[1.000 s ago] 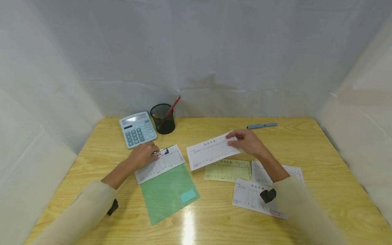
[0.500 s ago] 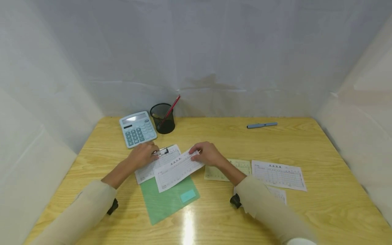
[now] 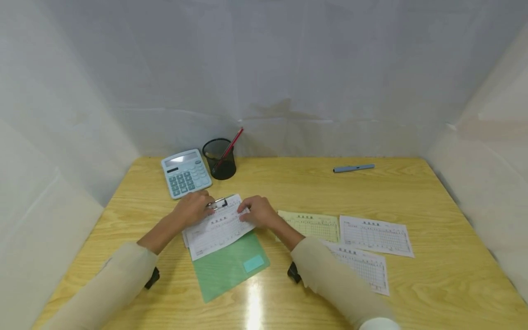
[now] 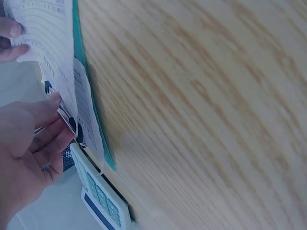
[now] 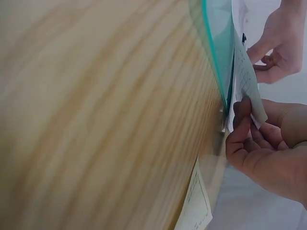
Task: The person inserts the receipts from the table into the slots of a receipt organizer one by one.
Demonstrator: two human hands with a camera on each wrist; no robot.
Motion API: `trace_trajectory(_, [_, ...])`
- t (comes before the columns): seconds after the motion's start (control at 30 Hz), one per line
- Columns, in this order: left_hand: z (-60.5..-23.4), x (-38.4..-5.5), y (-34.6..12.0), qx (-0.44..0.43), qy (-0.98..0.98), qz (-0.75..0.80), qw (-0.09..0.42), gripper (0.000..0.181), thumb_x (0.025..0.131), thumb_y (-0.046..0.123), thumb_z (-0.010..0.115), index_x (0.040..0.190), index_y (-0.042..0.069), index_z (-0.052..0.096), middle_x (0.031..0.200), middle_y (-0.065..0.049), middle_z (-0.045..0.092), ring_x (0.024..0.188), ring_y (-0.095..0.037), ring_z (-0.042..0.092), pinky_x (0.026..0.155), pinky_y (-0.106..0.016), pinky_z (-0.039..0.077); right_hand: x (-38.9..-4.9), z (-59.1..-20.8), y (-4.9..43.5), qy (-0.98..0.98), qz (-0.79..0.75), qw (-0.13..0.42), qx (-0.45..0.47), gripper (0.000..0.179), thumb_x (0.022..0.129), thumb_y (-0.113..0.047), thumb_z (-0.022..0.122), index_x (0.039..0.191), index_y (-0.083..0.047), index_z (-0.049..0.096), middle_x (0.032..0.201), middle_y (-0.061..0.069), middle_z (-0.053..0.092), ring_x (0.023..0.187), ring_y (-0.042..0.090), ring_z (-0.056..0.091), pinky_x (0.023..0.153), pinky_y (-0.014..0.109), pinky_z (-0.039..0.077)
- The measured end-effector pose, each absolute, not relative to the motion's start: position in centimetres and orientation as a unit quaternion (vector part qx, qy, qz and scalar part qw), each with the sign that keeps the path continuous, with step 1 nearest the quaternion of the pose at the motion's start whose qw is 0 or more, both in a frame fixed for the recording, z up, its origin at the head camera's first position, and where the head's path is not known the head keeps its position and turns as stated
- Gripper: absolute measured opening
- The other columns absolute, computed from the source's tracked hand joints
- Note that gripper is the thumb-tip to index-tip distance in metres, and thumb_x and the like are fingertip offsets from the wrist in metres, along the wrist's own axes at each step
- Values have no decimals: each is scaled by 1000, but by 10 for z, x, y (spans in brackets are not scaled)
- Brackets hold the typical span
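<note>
My left hand [image 3: 192, 209] pinches the metal clip [image 3: 218, 204] at the top of a green clipboard [image 3: 224, 270], thumb on one side and fingers on the other in the left wrist view. My right hand [image 3: 259, 212] holds a white printed form [image 3: 218, 232] by its right end, between thumb and fingers. This form lies over another white form [image 4: 85, 103] on the clipboard and reaches up close to the clip. In the right wrist view the held form [image 5: 249, 84] bows slightly above the board. Whether its edge is under the clip I cannot tell.
Right of the clipboard lie a yellow form [image 3: 309, 225] and two white forms, one farther back [image 3: 376, 235] and one nearer [image 3: 363, 266]. A calculator [image 3: 186, 174] and a mesh pen cup [image 3: 222, 167] holding a red pencil stand behind. A blue pen [image 3: 353, 168] lies at the back.
My right hand has carried the white form leftward from above the yellow form onto the clipboard, up toward the clip. My left hand has stayed at the clip.
</note>
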State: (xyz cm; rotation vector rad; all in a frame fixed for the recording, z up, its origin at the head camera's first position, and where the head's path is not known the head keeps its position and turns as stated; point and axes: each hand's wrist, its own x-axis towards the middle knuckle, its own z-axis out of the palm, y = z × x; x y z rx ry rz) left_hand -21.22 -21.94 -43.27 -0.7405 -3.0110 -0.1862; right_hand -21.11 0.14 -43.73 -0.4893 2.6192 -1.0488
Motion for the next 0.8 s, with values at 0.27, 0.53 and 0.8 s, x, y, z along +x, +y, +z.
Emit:
trace_trajectory(0.27, [-431, -212, -218, -260, -965, -30, 16, 14, 81, 16, 72, 89, 5, 72, 79, -7, 63, 66, -15, 55, 64, -29, 49, -217, -438, -14, 913, -344, 144, -165, 10, 83, -13, 71, 93, -13, 70, 102, 2, 69, 98, 16, 60, 86, 29, 49])
trace_trajectory(0.53, [-434, -212, -217, -303, -951, 30, 55, 9, 83, 11, 69, 85, 3, 72, 79, -10, 62, 68, -21, 57, 64, -33, 49, -219, -437, -24, 920, -323, 145, -166, 11, 81, -8, 71, 92, -11, 70, 105, 4, 70, 104, 20, 59, 92, 31, 47])
trace_trajectory(0.8, [-436, -212, -216, -316, -944, 58, 73, 8, 83, 7, 67, 85, 1, 72, 80, -11, 62, 67, -21, 54, 61, -31, 47, -222, -436, -28, 930, -304, 140, -155, 12, 80, -7, 71, 92, -10, 70, 104, 5, 69, 103, 21, 56, 91, 32, 46])
